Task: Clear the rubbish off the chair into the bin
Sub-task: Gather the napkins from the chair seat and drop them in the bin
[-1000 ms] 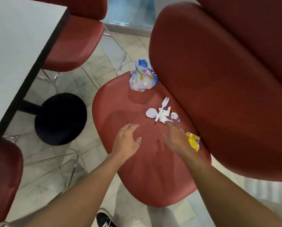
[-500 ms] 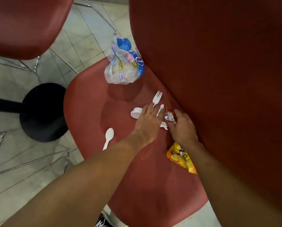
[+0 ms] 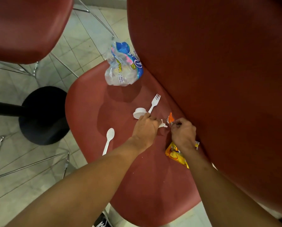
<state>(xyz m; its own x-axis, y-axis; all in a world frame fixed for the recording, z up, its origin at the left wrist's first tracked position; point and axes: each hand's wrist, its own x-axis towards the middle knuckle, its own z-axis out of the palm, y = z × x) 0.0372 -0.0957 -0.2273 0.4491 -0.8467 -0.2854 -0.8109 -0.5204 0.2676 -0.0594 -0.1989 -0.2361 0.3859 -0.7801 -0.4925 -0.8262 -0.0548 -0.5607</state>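
Chair seat (image 3: 91, 99), centre of frame, dull red w/ pale specks; fork (image 3: 154, 102), spoon (image 3: 109, 139) & round lid (image 3: 139, 112) plain white; wrapper (image 3: 176, 154) lower right yellow-orange; small packet (image 3: 170, 117) orange & silver; clear bag (image 3: 123, 66) up top w/ blue, pink, yellow print; floor tiles (image 3: 22, 177) pale grey.

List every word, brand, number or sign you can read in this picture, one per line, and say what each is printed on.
"TOWEL": yellow letters on the crumpled clear plastic bag at the back of the chair seat.
"175 Pulls": small black print on the same bag.
Large white script on the bag's blue patch: cut off by folds, unreadable.
Smaller line beside "175 Pulls": too blurred.
Yellow snack wrapper: print unreadable.
Orange-and-silver wrapper: no legible text.
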